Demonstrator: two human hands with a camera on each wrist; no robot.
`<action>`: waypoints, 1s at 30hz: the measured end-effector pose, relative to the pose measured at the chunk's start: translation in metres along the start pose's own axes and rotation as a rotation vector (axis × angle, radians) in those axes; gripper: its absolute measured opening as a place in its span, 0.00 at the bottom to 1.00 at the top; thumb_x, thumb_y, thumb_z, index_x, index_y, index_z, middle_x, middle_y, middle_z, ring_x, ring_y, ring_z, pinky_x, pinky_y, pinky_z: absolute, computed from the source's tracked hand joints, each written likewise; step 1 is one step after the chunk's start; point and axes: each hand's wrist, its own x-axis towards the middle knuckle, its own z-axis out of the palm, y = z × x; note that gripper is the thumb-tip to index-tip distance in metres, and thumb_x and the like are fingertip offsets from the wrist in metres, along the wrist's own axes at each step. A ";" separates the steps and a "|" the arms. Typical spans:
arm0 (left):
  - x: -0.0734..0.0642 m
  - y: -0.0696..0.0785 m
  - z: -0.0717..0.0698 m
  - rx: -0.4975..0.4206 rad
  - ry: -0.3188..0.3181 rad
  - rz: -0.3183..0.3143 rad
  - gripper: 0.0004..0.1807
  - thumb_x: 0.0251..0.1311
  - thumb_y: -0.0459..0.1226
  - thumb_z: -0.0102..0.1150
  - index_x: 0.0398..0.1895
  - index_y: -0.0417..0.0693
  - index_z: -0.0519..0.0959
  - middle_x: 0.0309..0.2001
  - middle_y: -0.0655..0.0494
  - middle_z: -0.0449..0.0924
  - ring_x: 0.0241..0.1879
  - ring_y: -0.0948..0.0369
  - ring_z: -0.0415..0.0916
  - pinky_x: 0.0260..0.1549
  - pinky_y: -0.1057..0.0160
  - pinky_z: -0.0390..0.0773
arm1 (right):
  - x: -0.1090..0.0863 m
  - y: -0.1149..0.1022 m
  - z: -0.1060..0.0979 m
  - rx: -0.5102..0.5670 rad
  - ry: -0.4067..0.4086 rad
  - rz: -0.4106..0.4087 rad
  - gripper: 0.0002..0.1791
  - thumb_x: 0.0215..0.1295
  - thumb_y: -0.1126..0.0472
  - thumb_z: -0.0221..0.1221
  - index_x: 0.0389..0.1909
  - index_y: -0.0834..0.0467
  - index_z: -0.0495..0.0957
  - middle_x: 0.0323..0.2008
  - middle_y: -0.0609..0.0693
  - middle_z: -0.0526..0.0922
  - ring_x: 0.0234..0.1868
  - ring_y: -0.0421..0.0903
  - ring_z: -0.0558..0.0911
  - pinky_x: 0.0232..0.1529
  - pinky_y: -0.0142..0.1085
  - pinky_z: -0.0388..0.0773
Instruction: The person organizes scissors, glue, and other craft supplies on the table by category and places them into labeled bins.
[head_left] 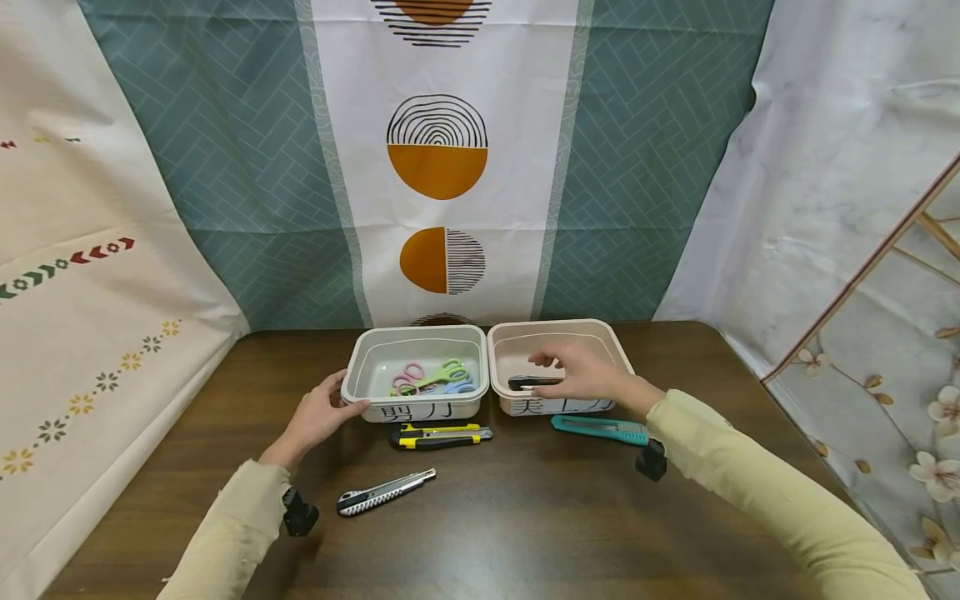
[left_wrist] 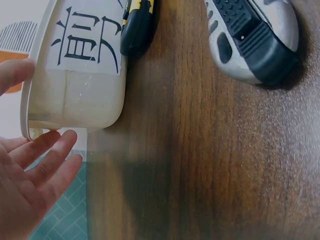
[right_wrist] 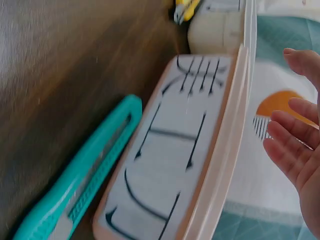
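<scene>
My left hand (head_left: 324, 410) rests with straight fingers against the left corner of a grey-green bin (head_left: 360, 367), thumb near its rim; the left wrist view shows the open palm (left_wrist: 30, 175) beside the labelled bin wall (left_wrist: 75, 100). Pink, green and blue scissors (head_left: 433, 379) lie inside that bin. My right hand (head_left: 581, 372) hovers open over a pinkish bin (head_left: 615, 342), just above a black utility knife (head_left: 531, 382) lying in it. In the right wrist view its fingers (right_wrist: 295, 150) are straight and hold nothing, beyond the bin's labelled front (right_wrist: 175, 165).
On the dark wooden table (head_left: 525, 533) lie three utility knives: yellow-black (head_left: 438, 436) in front of the left bin, silver-grey (head_left: 384, 492) nearer me, teal (head_left: 600, 429) in front of the right bin. Patterned cloth hangs behind and at both sides.
</scene>
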 end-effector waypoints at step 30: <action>-0.001 -0.002 0.001 0.012 0.020 0.006 0.40 0.52 0.47 0.62 0.64 0.35 0.58 0.54 0.37 0.71 0.45 0.48 0.74 0.44 0.50 0.70 | 0.004 -0.056 0.084 0.014 -0.175 -0.079 0.30 0.47 0.46 0.65 0.49 0.60 0.75 0.43 0.49 0.79 0.43 0.43 0.77 0.45 0.32 0.71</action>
